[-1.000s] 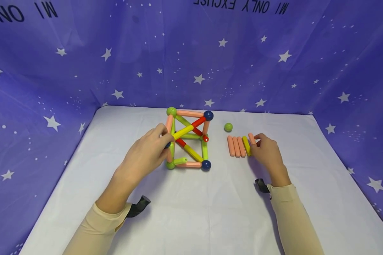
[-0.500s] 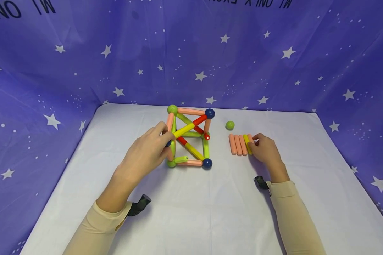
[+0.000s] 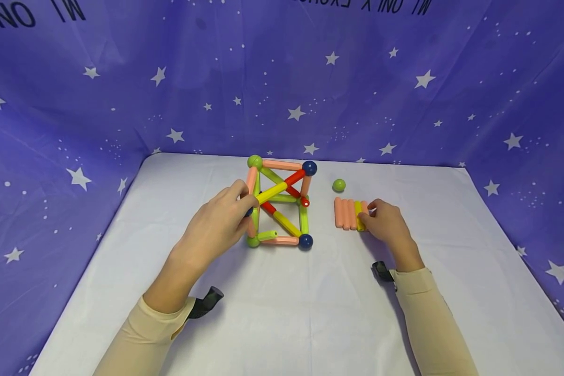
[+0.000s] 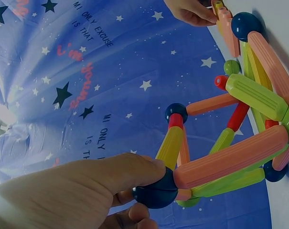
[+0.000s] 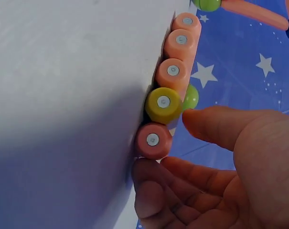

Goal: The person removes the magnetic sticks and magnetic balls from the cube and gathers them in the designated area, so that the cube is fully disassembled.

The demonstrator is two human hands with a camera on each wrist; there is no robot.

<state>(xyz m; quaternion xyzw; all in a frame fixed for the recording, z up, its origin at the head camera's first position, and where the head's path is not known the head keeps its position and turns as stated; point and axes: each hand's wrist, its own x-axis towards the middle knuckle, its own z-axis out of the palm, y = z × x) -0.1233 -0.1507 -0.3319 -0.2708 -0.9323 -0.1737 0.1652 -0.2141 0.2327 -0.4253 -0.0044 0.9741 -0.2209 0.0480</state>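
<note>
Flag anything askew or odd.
On the frame, a green rod at the near-left corner and a red rod at the right look odd: each juts out with no ball on its free end.

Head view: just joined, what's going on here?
A person is handling a toy frame of rods and balls on a white cloth. The left hand grips a dark blue ball at one corner. The right hand is at a row of five rods, fingers against the outer pink rod, thumb beside the yellow rod. A loose green ball lies behind the row. One green rod on the frame has no ball on its free end.
</note>
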